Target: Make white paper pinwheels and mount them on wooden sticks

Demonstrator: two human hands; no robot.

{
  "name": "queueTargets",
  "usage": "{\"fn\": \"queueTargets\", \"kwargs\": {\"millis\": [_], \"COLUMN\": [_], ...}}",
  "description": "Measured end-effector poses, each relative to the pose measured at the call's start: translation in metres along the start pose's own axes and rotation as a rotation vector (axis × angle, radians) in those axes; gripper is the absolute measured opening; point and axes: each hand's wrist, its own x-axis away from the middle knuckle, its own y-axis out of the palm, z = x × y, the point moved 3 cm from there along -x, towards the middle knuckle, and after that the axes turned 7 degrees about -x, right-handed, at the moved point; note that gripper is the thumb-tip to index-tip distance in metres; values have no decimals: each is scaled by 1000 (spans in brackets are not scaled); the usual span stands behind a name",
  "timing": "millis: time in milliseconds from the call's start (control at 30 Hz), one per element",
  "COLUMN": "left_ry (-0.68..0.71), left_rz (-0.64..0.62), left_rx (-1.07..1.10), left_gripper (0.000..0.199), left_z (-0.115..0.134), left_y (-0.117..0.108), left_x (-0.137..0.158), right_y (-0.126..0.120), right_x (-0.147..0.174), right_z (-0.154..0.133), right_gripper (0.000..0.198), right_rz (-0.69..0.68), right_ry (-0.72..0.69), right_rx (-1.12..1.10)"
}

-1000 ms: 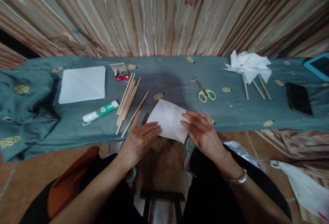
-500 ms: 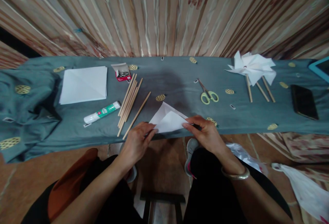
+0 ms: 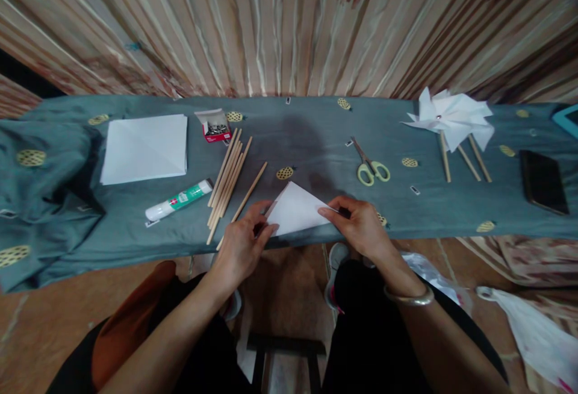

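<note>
Since the earlier frame, the near flap of your white paper point(image 3: 298, 208) has come over toward the far corner, and the sheet is now a triangle. Your left hand point(image 3: 241, 237) grips its left corner between thumb and fingers; your right hand point(image 3: 363, 225) pinches the right corner, thumb on top. So the paper lies between them, at the near edge of the desk point(image 3: 307, 141). Its long folded side runs from hand to hand, nearest to your body, and the peak points away; neither hand is clearly nearer. Just beside your left hand lies a single stick point(image 3: 249, 193), and farther left a glue stick point(image 3: 178, 200). Beyond your right hand rest scissors point(image 3: 370, 168), then paper pinwheels point(image 3: 451, 117).
</note>
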Motion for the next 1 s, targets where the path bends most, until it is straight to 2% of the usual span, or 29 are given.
{"fn": "queueTargets", "kwargs": {"millis": [200, 467, 1000], "left_ry": [-14, 67, 85], "left_rz": [-21, 12, 3], "left_rx": [-34, -124, -279], "left_gripper": [40, 37, 34], "left_z": [-2, -3, -3], "left_y": [0, 1, 2], "left_x": [-5, -5, -10], "right_y": [-1, 2, 5], "right_x": [-2, -2, -10], "right_z": [-6, -6, -3], "right_gripper": [25, 18, 14], "right_rz": [71, 126, 124], "right_ry": [23, -194, -147], "right_rx": [128, 155, 158]}}
